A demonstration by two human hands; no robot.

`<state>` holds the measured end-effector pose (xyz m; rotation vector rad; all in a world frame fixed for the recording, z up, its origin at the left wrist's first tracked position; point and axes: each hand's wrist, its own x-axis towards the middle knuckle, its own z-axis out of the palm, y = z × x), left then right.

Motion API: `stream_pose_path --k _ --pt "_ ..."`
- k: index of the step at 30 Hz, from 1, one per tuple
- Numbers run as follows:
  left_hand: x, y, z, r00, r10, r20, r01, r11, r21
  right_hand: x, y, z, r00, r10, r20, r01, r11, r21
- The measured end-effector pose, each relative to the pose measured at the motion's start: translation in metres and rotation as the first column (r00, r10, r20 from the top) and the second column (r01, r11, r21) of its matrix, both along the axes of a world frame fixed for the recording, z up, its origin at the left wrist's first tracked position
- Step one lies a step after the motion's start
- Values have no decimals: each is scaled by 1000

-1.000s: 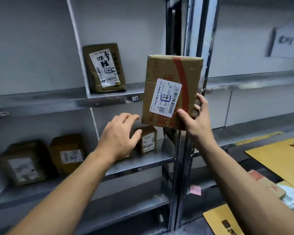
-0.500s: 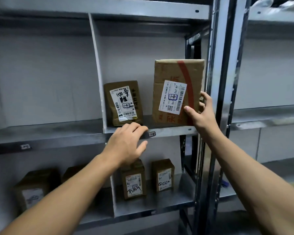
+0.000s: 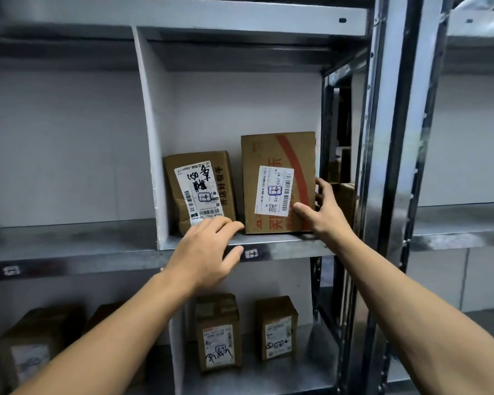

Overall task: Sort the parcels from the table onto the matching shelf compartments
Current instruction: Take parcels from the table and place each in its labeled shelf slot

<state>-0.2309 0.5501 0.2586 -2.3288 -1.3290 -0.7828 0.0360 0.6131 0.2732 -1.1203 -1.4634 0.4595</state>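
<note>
The box [image 3: 278, 155] looks stiff and light. The right hand [image 3: 325, 213] grips its 4 o'clock corner, a good spot. The left hand [image 3: 208, 258] is loose and holds nothing, at the box's 8 o'clock.

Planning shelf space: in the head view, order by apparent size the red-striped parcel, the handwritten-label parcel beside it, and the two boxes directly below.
Red-striped parcel
handwritten-label parcel
then lower left box and lower right box, too alike to rank

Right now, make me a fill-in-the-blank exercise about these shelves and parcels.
The right hand grips the taller parcel, which bears a ____ stripe.
It is to the ____ of the shorter parcel.
In the compartment directly below stand ____ boxes.
Missing words: red; right; two.
</note>
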Motion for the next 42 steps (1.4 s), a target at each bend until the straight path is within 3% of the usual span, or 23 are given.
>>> stream_pose_path --k 14,20,26,29,32,36,39,42 --pt "8 -3 -7 999 -6 32 7 999 -49 -3 0 -3 987 -161 16 162 986 -48" --pt "9 -14 -16 997 -49 66 51 998 -41 -11 -26 -19 962 -269 39 266 961 75" --pt "22 -32 -43 992 -97 74 101 994 -48 -8 -79 -75 854 -419 308 340 898 279" --pt "39 -42 -65 992 -123 6 123 989 -81 8 -107 -109 677 -519 522 412 855 316" --pt "62 -53 -95 984 -175 -44 167 975 -148 32 -142 -150 493 -488 721 504 835 221" --pt "102 -74 -146 954 -289 -84 260 932 -252 68 -205 -215 370 -376 850 653 756 50" --pt "136 -93 -183 916 -389 -100 330 871 -365 91 -259 -259 364 -267 892 734 672 -98" --pt "173 -113 -215 868 -482 -124 374 796 -476 110 -309 -291 429 -192 882 781 569 -256"
